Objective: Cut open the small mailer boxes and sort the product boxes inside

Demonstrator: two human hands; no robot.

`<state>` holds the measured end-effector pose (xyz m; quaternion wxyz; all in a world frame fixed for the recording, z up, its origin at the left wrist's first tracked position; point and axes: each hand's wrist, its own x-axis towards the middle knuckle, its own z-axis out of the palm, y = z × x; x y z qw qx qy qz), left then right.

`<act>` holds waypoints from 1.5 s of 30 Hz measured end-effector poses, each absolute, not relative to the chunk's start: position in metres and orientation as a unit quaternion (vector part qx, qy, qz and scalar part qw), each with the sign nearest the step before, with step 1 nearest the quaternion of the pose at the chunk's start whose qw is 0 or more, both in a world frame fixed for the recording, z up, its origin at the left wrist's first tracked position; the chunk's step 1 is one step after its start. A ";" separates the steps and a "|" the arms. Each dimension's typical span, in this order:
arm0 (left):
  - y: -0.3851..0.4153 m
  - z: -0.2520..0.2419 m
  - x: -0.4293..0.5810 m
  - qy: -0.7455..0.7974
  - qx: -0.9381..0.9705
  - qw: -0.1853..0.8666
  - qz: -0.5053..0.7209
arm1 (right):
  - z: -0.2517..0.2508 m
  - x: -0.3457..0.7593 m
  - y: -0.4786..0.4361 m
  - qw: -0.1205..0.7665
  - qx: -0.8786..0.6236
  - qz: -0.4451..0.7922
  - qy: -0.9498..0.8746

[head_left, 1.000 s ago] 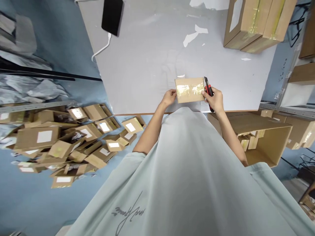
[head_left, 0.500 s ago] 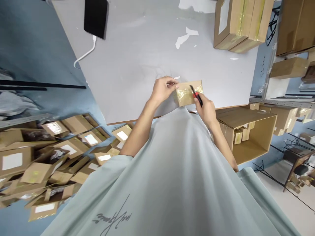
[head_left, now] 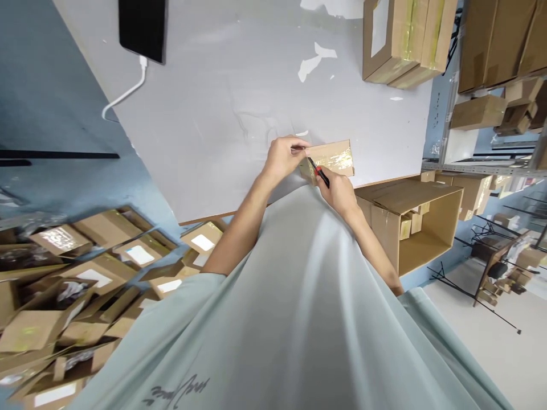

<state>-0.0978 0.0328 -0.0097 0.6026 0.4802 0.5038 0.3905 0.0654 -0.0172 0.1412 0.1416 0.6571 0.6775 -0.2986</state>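
Head camera: left fingers (head_left: pixel 296 142) hold one carton (head_left: pixel 335 157), right fingers (head_left: pixel 335 181) one cutter (head_left: pixel 320 173) (two boxes (head_left: pixel 404 48) beyond).

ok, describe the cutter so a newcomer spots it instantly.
Start at the pale grey tabletop; by its near edge is a small taped box. The right hand grips the cutter at that box's left end. It's slim and black with a bright red part, unlike the brown box beside it.

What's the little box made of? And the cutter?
The little box looks like matte cardboard: brown, with stiff edges. Its glinting tape seems glossy plastic. The cutter seems smooth plastic, by its red and black colouring; its thin tip may be metal, too small to tell.
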 end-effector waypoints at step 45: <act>0.025 0.002 -0.079 0.629 0.459 0.520 0.351 | 0.182 0.049 -0.029 0.254 0.661 -0.289 0.645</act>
